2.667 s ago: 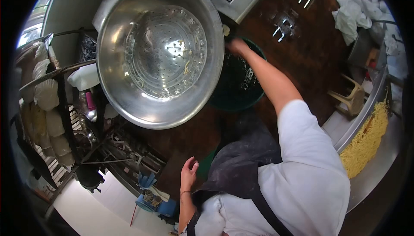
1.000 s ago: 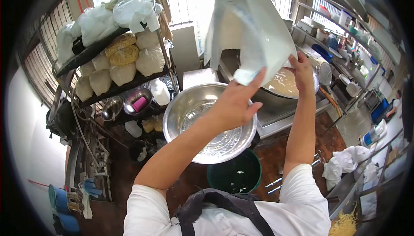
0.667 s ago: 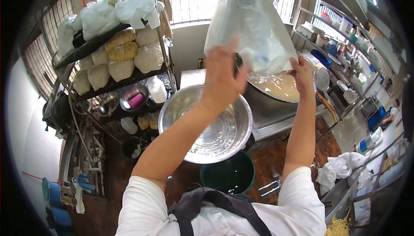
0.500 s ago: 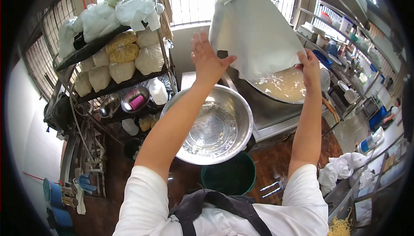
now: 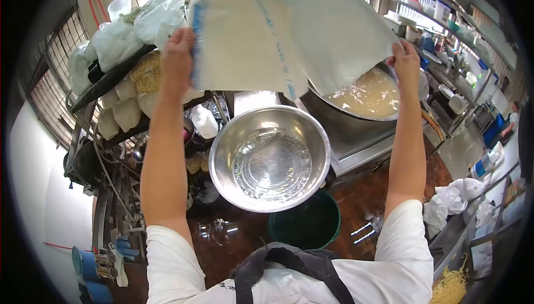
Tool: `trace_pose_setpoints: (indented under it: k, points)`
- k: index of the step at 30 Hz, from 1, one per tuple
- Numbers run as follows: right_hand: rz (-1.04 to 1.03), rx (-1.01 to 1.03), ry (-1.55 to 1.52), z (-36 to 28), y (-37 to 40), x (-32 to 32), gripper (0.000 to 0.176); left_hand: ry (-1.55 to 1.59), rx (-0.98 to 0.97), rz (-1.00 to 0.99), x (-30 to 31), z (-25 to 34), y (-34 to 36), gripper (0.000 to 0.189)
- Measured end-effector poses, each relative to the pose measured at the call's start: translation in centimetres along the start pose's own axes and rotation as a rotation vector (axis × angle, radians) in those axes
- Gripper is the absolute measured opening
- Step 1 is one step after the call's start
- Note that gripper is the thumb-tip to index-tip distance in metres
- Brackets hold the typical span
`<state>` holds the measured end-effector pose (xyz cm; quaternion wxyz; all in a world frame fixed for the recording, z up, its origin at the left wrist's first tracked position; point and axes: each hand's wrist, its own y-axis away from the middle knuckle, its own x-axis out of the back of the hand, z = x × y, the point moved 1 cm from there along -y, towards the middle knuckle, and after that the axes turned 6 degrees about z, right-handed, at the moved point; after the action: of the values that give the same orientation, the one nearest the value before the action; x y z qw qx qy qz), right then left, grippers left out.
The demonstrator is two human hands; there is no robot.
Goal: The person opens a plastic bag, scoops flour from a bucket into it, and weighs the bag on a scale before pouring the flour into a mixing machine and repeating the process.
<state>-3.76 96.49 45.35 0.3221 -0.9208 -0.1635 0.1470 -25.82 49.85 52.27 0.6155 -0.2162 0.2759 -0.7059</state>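
Note:
I hold a large white plastic bag (image 5: 289,26) spread wide above the counter. My left hand (image 5: 177,54) grips its left edge and my right hand (image 5: 406,62) grips its right corner. Under the bag's right corner sits a big pot of pale yellowish liquid (image 5: 370,95). Below the bag, a large steel bowl with a perforated strainer inside (image 5: 271,157) stands at the counter's front.
A metal rack (image 5: 111,81) on the left carries several filled bags and a white bottle (image 5: 203,121). A dark green bucket (image 5: 308,223) sits on the wet brown floor under the bowl. White cloths (image 5: 453,201) and yellow noodles (image 5: 448,287) lie at the right.
My left hand, open and off the bag half a second ago, has swung left and taken hold of the bag's left edge. The bag is now stretched out wide. My view has tilted slightly.

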Motion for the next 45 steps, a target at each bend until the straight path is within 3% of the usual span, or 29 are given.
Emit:
trace_pose_setpoints:
  k: [2, 6, 9, 11, 13, 15, 16, 17, 18, 19, 21, 24, 27, 28, 31, 32, 35, 37, 39, 40, 42, 44, 45]
  points:
    - [-0.003, -0.017, 0.028, 0.3, -0.3, -0.9, 0.028, 0.132, 0.043, 0.015, 1.8, 3.5, 0.0, 0.025]
    - [0.002, -0.057, 0.059, 0.5, -0.1, -2.3, 0.027, 0.035, -0.068, 0.000, 4.3, 7.3, -0.5, 0.024]
    - [0.163, -0.076, -0.292, 0.1, 0.7, -2.7, 0.028, -0.127, -0.114, -0.003, 5.4, 6.2, -1.2, 0.022]
    - [0.315, 0.011, -0.549, -4.9, 3.4, -2.5, 0.020, -0.283, -0.145, -0.032, 5.0, 5.4, -0.5, 0.021]
    - [0.252, 0.182, -0.634, -13.0, 8.9, -3.7, 0.019, -0.368, -0.150, -0.078, 4.2, 3.6, -0.1, 0.020]
    - [0.049, 0.328, -0.491, -18.4, 14.6, -5.9, 0.020, -0.381, -0.131, -0.148, 3.1, 1.1, -0.2, 0.018]
    - [-0.146, 0.511, -0.431, -20.3, 16.9, -7.8, 0.026, -0.247, -0.127, -0.193, 2.2, 0.9, 0.6, 0.020]
    - [-0.263, 0.858, -0.305, -21.7, 18.5, -9.6, 0.035, -0.113, -0.123, -0.239, 1.3, 1.1, 1.9, 0.022]
    - [-0.381, 0.939, -0.308, -23.3, 21.0, -11.9, 0.043, 0.093, 0.128, -0.331, 1.8, -4.3, -1.2, 0.025]
    - [-0.463, 0.890, -0.309, -24.4, 23.1, -13.7, 0.033, 0.278, 0.394, -0.368, 2.2, -9.5, -4.3, 0.030]
    - [-0.530, 0.937, -0.219, -23.9, 25.5, -18.0, 0.019, 0.354, 0.348, -0.345, 1.7, -6.0, -1.9, 0.034]
    - [-0.518, 0.916, -0.064, -22.3, 25.8, -19.8, 0.012, 0.471, 0.271, -0.288, 2.0, 2.6, 4.3, 0.042]
    - [-0.539, 0.886, -0.080, -20.1, 25.9, -21.6, 0.016, 0.407, 0.233, -0.434, 1.8, 6.6, 7.2, 0.049]
    - [-0.389, 0.907, -0.253, -19.5, 26.2, -22.9, 0.019, 0.153, 0.101, -0.425, 1.1, 6.9, 7.7, 0.049]
    - [-0.539, 0.873, -0.226, -17.9, 26.3, -23.1, 0.022, -0.129, 0.103, -0.349, 1.2, 6.2, 5.8, 0.044]
    - [-0.624, 0.865, -0.174, -17.9, 26.2, -22.8, 0.022, -0.053, 0.116, -0.277, 0.7, 6.1, 5.7, 0.034]
    - [-0.403, 0.796, -0.084, -18.1, 26.0, -20.4, 0.030, -0.130, 0.126, -0.164, 2.4, 5.4, 3.7, 0.029]
    - [-0.432, 0.467, -0.190, -15.2, 24.8, -19.0, 0.046, -0.145, 0.087, -0.134, 4.0, 5.0, 2.7, 0.024]
    - [-0.325, 0.643, -0.095, -12.9, 22.4, -15.8, 0.057, -0.148, 0.087, -0.105, 4.9, 5.8, 2.6, 0.023]
    - [-0.200, 0.563, -0.206, -12.4, 22.3, -13.8, 0.054, -0.140, 0.058, -0.104, 5.4, 5.5, 2.3, 0.023]
    - [0.016, 0.535, -0.150, -13.4, 21.8, -12.5, 0.057, -0.128, -0.018, -0.102, 5.5, 5.0, 2.2, 0.025]
    - [0.205, 0.619, 0.196, -14.7, 20.5, -12.2, 0.070, -0.123, -0.033, -0.101, 4.9, 4.4, 2.6, 0.027]
    - [-0.019, 0.522, 0.154, -13.1, 20.5, -13.8, 0.076, -0.123, -0.020, -0.105, 4.3, 4.2, 2.7, 0.028]
